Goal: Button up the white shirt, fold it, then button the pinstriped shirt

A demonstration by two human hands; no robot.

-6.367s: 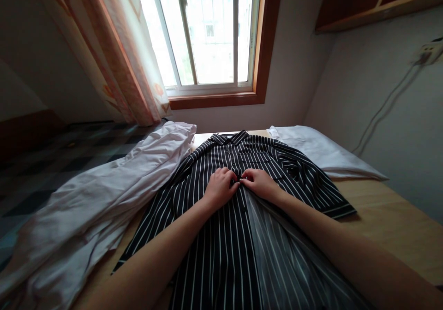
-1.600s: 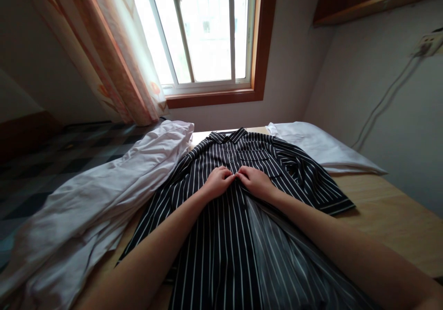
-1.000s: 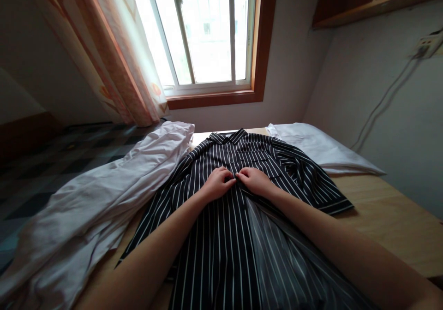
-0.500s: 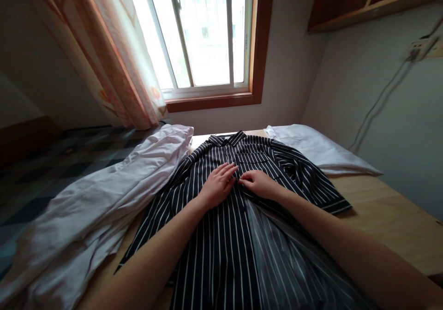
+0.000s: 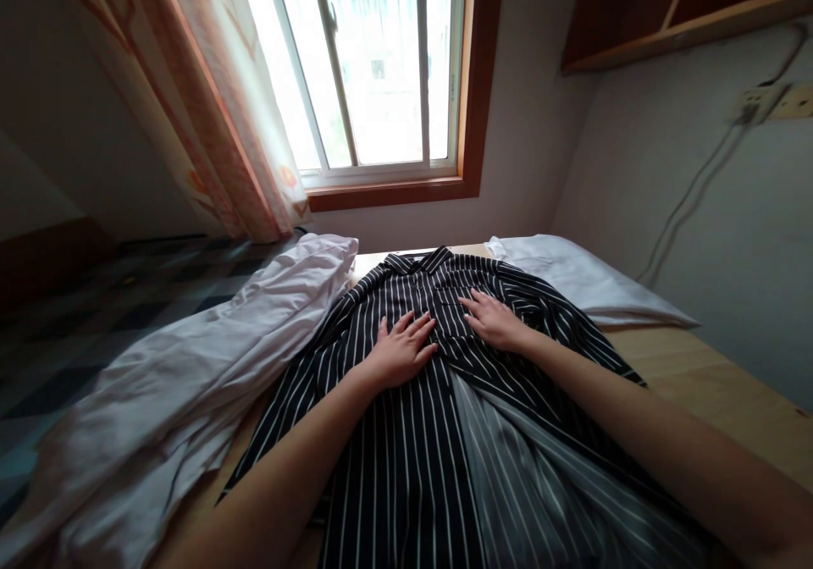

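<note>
A black shirt with white stripes point(image 5: 394, 450) lies face up on a wooden table point(image 5: 711, 383), its collar toward the window. My left hand point(image 5: 401, 350) rests flat on the shirt's front with fingers spread, just left of the button line. Palm down and open, my right hand point(image 5: 495, 322) lies on the chest pocket area a little farther away. The lower right front panel is folded back and shows its paler inside.
A crumpled white garment point(image 5: 190, 366) lies along the shirt's left side. Another white cloth point(image 5: 572, 277) sits at the table's far right. Behind are a window point(image 5: 374, 69), a patterned curtain point(image 5: 216, 103), a wall socket with a cable point(image 5: 755, 103) and a shelf point(image 5: 686, 2).
Both hands were pinched together at the shirt's button line. They have since opened and spread flat on the fabric, the right hand sliding up toward the pocket.
</note>
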